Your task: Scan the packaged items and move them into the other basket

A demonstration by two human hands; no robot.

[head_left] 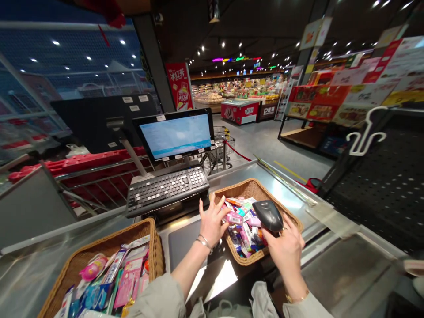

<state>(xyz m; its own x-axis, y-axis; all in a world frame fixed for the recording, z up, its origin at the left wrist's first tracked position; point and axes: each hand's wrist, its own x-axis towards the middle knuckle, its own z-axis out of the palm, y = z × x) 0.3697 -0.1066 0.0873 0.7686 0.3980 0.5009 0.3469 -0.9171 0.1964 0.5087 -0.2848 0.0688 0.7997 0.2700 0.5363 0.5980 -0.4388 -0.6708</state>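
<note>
My right hand [286, 243] is wrapped round a black handheld barcode scanner [267, 214], held over a wicker basket [243, 260] full of small packaged goods. Between the thumb and fingers of my left hand [213, 221] is a small pink package [233, 218] with a white barcode label facing up; its exact kind is not clear. The scanner's head is tilted toward the package, a short gap apart. Lower left, a second wicker basket [153, 247] holds toothbrush packs and other packaged goods, near my left forearm.
Behind the baskets stand a black keyboard [168, 185] and a lit monitor [179, 137]. The metal counter [285, 176] runs behind the right basket. A black perforated panel with a white hook [366, 137] rises at the right. Shopping carts and shelves stand beyond.
</note>
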